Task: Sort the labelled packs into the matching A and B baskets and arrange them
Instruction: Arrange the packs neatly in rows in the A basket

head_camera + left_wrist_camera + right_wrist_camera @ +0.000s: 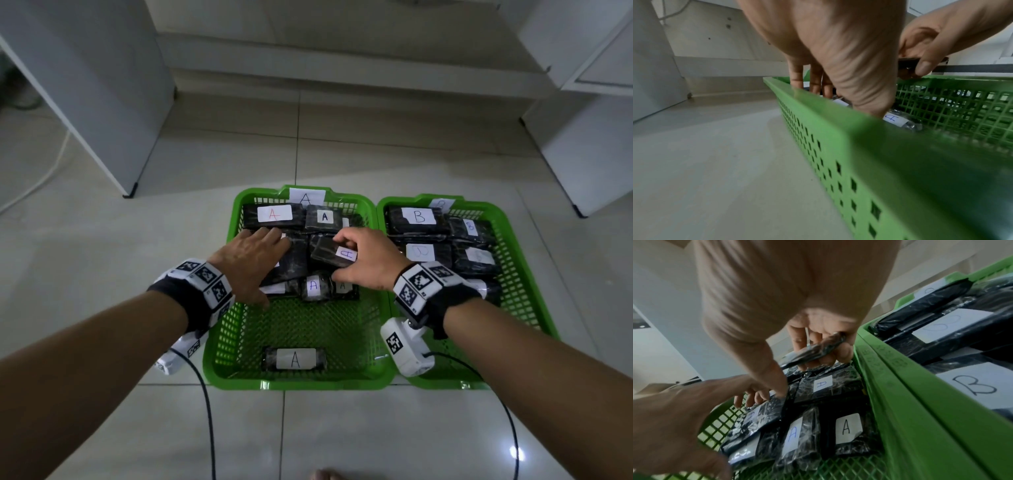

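Head view shows a small black pack (330,254) with a white A label, held in the middle of the frame. The right hand (368,262) grips it, fingers curled over the top and thumb underneath, so it sits tilted just above the other packs. It is inside the A basket (298,382), the green one on the left. In the right wrist view the same pack (816,349) is pinched between the fingers and thumb, close to the basket's right wall.

The left hand (251,263) lies flat with straight fingers on a bigger black pack (291,263) just to the left. It holds nothing.

More A packs fill the top half of the basket. Two sit along the far edge (274,216), and two small ones (313,286) sit below the hands. The lower half of the basket is bare green mesh, with one lone A pack (294,359) by the near edge.

The B basket (513,274) touches the A basket's right side. Its B packs (418,217) are packed close together.

Pale floor tiles (376,435) spread all around. White cabinets (102,85) stand at the upper left and upper right.
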A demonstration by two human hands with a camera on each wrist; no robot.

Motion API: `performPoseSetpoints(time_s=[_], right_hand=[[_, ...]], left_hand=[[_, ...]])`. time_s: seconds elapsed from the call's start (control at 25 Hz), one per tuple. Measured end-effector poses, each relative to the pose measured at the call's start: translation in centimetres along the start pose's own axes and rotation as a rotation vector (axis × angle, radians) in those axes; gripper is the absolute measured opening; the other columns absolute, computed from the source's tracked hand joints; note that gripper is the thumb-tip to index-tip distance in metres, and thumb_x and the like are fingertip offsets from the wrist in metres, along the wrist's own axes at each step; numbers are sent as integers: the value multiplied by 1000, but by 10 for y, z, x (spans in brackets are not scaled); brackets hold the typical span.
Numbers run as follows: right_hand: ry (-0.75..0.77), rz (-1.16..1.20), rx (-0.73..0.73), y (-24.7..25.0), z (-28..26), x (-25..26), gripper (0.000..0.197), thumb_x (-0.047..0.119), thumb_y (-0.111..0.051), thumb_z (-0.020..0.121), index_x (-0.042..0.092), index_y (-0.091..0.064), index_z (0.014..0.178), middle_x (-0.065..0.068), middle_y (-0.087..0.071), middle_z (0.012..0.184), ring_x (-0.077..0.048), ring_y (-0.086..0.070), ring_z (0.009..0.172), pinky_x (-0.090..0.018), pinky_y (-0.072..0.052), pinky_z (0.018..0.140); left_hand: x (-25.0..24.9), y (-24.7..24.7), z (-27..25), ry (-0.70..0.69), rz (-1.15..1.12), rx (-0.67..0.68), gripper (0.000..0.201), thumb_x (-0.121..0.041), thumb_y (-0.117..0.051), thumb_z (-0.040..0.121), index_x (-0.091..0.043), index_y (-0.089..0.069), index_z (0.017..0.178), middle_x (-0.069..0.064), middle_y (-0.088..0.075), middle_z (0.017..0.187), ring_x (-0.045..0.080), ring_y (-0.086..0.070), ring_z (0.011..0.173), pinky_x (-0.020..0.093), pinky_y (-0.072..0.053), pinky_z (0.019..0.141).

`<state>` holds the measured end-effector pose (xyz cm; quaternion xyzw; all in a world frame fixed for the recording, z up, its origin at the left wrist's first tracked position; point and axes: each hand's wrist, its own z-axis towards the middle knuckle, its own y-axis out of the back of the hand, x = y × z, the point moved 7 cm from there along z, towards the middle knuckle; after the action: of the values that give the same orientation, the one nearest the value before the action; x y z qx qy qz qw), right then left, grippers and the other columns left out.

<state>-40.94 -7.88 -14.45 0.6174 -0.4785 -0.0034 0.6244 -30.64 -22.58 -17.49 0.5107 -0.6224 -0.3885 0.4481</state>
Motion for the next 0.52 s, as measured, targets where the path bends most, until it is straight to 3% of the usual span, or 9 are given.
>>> performPoseSetpoints(time_s=[0.12,0.2,0.28,0.36,0.44,0.52], right_hand=[[67,-107,-61,3,2,6,38,15,-85,66,19,-69,101,11,-67,85,-6,-63,71,-24,-49,63],[72,-139,-86,6,2,7,48,17,-89,64,20,-68,108,11,-66,93,-8,-63,77,-24,-52,68],[51,-120,-106,9,2,5,58,19,-93,62,22,-63,111,12,-62,96,-6,-62,77,-18,-50,65],[40,-82,-130,13,3,1,58,22,-95,61,21,-61,108,13,-61,93,-3,-60,75,-15,-47,62],[50,-52,-166,17,3,-2,54,26,-94,64,19,-62,107,11,-62,93,-6,-60,79,-21,-50,69],[65,-64,-226,23,2,-7,50,32,-92,66,19,-65,107,7,-63,97,-9,-60,85,-25,-51,76]], left_hand=[[1,6,-2,-15,-63,-13,86,-46,-78,71,-15,-31,135,2,-44,126,20,-48,112,36,-46,98],[-4,8,-1,-32,-83,9,79,-36,-77,73,-15,-32,135,3,-47,124,20,-51,109,34,-47,96],[-8,8,1,-38,-77,39,78,-31,-77,74,-14,-33,136,3,-48,125,21,-52,110,33,-47,96],[-5,9,2,-12,-80,84,84,-36,-80,73,-14,-33,138,4,-47,127,21,-51,113,34,-48,96],[-3,17,0,-6,-91,83,87,-50,-80,70,-16,-36,136,2,-47,125,20,-50,112,36,-48,96],[-15,29,-3,-79,-165,59,69,-60,-71,75,-20,-44,125,-1,-50,116,15,-50,100,34,-50,90]])
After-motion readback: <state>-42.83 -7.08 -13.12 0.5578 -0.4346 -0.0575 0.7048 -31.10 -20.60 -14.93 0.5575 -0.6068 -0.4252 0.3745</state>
